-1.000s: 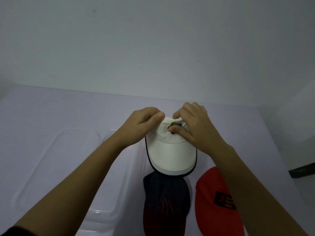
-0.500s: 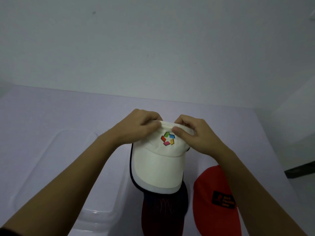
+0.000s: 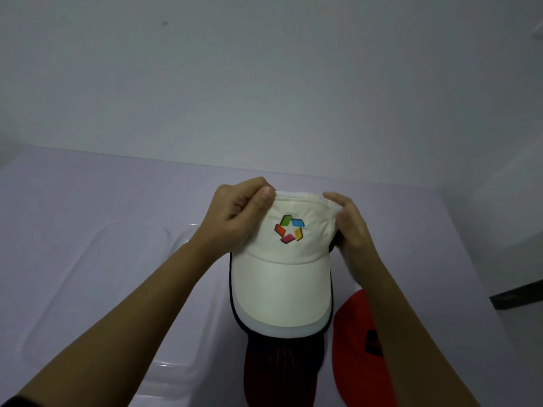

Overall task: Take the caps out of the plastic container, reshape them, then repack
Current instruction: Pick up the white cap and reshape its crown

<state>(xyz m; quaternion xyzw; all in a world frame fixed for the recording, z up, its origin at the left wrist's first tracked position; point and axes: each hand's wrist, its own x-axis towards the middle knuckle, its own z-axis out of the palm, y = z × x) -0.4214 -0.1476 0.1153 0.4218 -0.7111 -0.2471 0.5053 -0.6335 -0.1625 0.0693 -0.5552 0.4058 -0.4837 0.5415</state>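
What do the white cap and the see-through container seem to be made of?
The white cap: apparently soft matte fabric; its crown creases, and the brim edge shows piping. The plastic container: likely clear glossy plastic; the table shows through and its rim glints.

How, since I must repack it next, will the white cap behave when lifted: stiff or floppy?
The crown of the white cap is probably soft and floppy: it wrinkles beside the right hand. The brim is likely stiff, since it holds a smooth curve. It seems light: the left hand pinches it with thumb and fingers only.
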